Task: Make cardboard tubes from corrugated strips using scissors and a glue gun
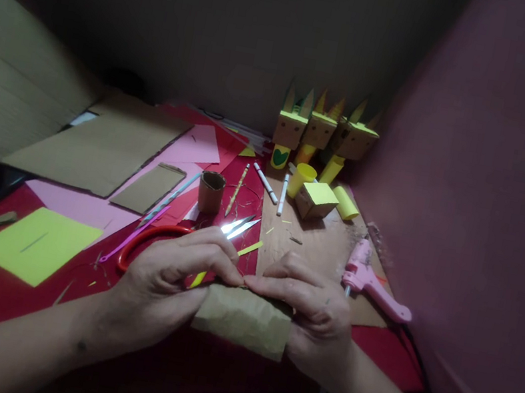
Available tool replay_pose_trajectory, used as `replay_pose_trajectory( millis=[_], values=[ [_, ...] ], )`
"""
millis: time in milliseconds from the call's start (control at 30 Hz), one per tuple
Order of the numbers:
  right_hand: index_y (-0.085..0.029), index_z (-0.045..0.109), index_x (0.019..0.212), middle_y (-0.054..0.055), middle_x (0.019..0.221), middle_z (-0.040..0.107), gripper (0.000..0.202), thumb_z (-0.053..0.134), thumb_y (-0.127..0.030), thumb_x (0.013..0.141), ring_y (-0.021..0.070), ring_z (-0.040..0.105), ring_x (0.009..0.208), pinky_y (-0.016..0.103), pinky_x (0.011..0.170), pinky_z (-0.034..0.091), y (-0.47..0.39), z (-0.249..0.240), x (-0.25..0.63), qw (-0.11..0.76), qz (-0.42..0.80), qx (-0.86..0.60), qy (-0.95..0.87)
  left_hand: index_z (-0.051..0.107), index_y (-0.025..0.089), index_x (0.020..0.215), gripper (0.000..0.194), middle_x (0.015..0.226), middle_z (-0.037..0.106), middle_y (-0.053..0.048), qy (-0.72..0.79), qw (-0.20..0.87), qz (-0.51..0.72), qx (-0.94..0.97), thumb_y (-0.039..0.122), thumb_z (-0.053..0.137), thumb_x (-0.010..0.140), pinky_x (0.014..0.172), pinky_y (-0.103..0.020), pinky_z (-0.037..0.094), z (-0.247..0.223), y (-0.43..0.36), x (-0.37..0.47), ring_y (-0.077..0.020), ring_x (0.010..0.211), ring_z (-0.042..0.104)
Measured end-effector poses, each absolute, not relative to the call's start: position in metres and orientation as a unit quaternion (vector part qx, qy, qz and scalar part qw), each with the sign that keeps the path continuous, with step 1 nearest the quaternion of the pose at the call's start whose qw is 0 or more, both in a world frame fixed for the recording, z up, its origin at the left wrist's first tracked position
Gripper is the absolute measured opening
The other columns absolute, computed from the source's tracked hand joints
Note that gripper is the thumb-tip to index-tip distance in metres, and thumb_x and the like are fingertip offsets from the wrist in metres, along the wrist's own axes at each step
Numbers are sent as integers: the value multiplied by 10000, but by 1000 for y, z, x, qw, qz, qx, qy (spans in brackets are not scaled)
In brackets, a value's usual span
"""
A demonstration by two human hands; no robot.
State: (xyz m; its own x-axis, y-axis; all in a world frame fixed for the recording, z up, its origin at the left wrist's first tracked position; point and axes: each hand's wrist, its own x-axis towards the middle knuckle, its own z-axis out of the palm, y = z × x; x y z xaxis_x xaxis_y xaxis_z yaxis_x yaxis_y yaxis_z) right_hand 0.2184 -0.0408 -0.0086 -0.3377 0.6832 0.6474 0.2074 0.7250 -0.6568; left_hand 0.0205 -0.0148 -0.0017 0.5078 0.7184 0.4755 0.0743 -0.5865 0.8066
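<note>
Between my two hands is a creased brown piece of cardboard (243, 322), held above the table's near edge. My left hand (177, 276) grips its left end, and my right hand (309, 306) grips the right end. Both index fingertips meet at the cardboard's upper edge; what lies right under them is hidden. Just beyond my left hand lie scissors (154, 232) with red handles, their blades pointing away to the right. A thin yellow paper strip (250, 248) is near the blades.
A pink glue gun (373, 287) lies at right on a cardboard mat (277, 253). Behind stand several box-headed cardboard figures (290, 130), a small box (316, 200) and yellow tubes (345, 203). A cardboard ring (211, 193), yellow paper (35, 244) and cardboard sheets (99, 141) are leftward.
</note>
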Motion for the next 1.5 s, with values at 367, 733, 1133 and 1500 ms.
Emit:
replay_pose_trajectory(
  millis=[367, 733, 1133, 1500],
  values=[
    [-158, 695, 1058, 79, 809, 652, 267, 636, -95, 806, 160, 621, 720, 280, 611, 522, -36, -14, 219, 500, 251, -269, -784, 668, 196, 820, 214, 805, 646, -19, 248, 312, 427, 811, 21, 544, 815, 639, -210, 504, -6, -9, 18, -134, 753, 634],
    [-112, 715, 1026, 104, 778, 682, 260, 584, -43, 812, 172, 623, 705, 302, 606, 522, -36, -13, 230, 500, 206, -285, -791, 665, 219, 863, 227, 855, 656, -10, 256, 270, 439, 818, 23, 569, 799, 708, -210, 501, -4, -8, 11, -139, 821, 637],
    [-38, 715, 987, 158, 772, 693, 242, 565, -21, 798, 194, 617, 698, 317, 604, 515, -36, -16, 230, 494, 187, -277, -803, 678, 240, 1026, 278, 916, 620, -21, 240, 393, 422, 781, 67, 613, 818, 700, -226, 522, -11, -8, 18, -156, 843, 620],
    [-26, 696, 982, 159, 790, 671, 252, 575, -13, 762, 194, 594, 736, 322, 644, 515, -34, -15, 224, 473, 178, -253, -825, 710, 223, 973, 160, 879, 650, -23, 212, 337, 421, 815, 153, 618, 863, 697, -219, 513, -14, -8, 14, -137, 801, 625]
  ],
)
